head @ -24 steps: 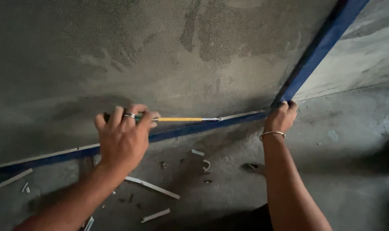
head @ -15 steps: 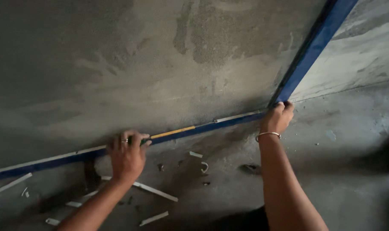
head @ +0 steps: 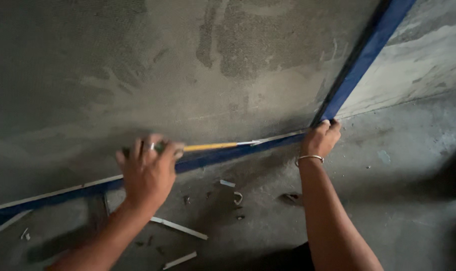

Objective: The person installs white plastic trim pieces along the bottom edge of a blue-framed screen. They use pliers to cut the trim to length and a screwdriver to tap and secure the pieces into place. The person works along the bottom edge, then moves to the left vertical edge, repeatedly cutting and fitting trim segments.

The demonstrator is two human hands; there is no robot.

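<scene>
The left hand (head: 148, 173), seemingly gripping the tape measure (head: 210, 147), is rising again, lengthening tape; the right hand (head: 321, 139) keeps pinning its end at the blue strip (head: 361, 57).

Head view looks steeply down — close — at wall base (head: 228, 90) and floor (head: 398, 200).

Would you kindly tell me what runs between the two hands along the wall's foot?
In the head view, a yellow tape blade above blue tape.

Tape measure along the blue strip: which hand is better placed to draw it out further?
Left, probably. The left hand grips the tape measure case on the blue strip; the right hand is pinned at the corner end.
</scene>
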